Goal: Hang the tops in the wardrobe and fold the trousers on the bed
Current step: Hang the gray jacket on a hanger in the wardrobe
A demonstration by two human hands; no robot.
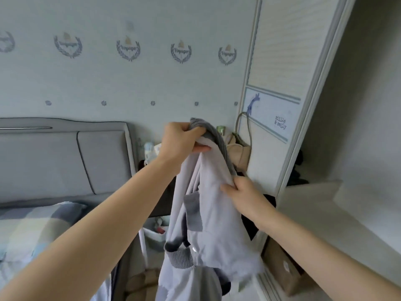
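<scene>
A pale lilac jacket (208, 216) with grey ribbed collar and cuffs hangs in the air in front of me. My left hand (181, 141) grips it at the grey collar, held high. Lower and to the right, my right hand (243, 195) pinches the jacket's fabric near the shoulder. The wardrobe (325, 148) stands open on the right, its white shelf (310, 205) just beyond my right arm. The bed (32, 231) with a checked cover lies at the lower left. No hanger shows in the jacket.
A grey padded headboard (65, 159) backs the bed. A beige handbag (238, 151) sits behind the jacket beside the wardrobe's sliding door (275, 83). Dark clothes (298, 170) lie inside the wardrobe. A small bin (155, 233) and a brown box (284, 270) stand on the floor.
</scene>
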